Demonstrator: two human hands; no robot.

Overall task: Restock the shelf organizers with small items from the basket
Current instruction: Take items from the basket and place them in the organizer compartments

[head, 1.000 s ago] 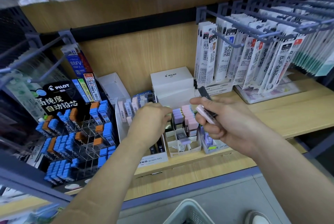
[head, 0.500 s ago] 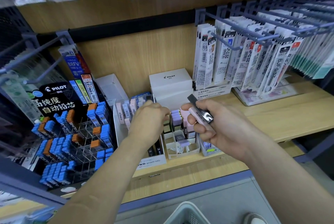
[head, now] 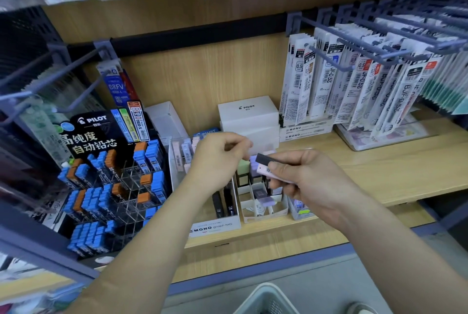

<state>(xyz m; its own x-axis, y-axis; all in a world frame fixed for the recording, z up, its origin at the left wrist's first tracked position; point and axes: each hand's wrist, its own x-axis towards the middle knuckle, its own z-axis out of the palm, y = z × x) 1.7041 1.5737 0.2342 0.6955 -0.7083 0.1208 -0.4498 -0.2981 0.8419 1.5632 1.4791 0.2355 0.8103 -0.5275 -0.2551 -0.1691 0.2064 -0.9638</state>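
The wooden shelf (head: pixel 379 169) fills most of the view. At 2 o'clock, many refill packs (head: pixel 354 90) hang on hooks. At 9 o'clock stands a black display (head: pixel 111 174) with blue and orange lead boxes in its cells. A white box (head: pixel 248 113) stands at 12 o'clock from the hands, against the back wall. Only the rim of the basket (head: pixel 263 298) shows, at 6 o'clock below the shelf edge. The white organizer (head: pixel 253 217) stands at the centre near the shelf front, partly under the hands, and some compartments hold pastel items.

The left hand (head: pixel 220 159) is above it with fingers curled and thumb near the fingertips. I cannot tell if it pinches anything. The right hand (head: pixel 311 182), at 3 o'clock from the left, grips two cases (head: pixel 266 159), one dark and one pink. Their ends point to 10 o'clock, just beside the left fingertips.
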